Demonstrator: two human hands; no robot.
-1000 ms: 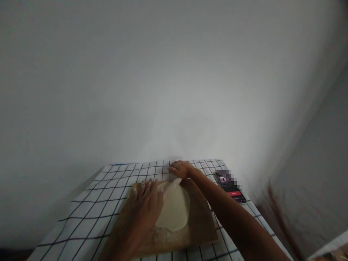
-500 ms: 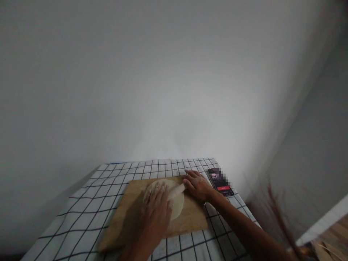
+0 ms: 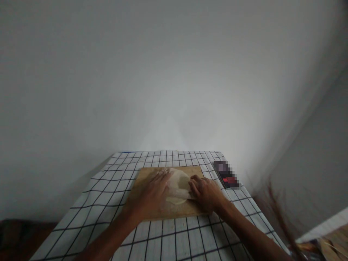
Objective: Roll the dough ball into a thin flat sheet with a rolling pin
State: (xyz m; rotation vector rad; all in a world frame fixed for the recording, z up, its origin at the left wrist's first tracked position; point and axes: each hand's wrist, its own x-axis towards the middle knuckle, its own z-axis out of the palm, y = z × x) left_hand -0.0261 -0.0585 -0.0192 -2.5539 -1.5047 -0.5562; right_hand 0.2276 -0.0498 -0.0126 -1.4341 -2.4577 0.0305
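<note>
A flat round of pale dough (image 3: 178,185) lies on a wooden board (image 3: 168,210) on the checked tablecloth (image 3: 114,188). My left hand (image 3: 154,192) lies flat over the left side of the dough, fingers stretched out. My right hand (image 3: 206,194) rests at the dough's right edge with its fingers curled down. A thin pale rolling pin (image 3: 183,197) shows between the two hands, its ends hidden under them.
A phone (image 3: 227,175) with a lit screen lies on the cloth right of the board, near the table's right edge. A plain wall rises just behind the table. Wooden floor shows at the lower right.
Both hands have drawn back toward me along the board, the right hand from beyond the board's far edge to the dough's right side. The view has shifted.
</note>
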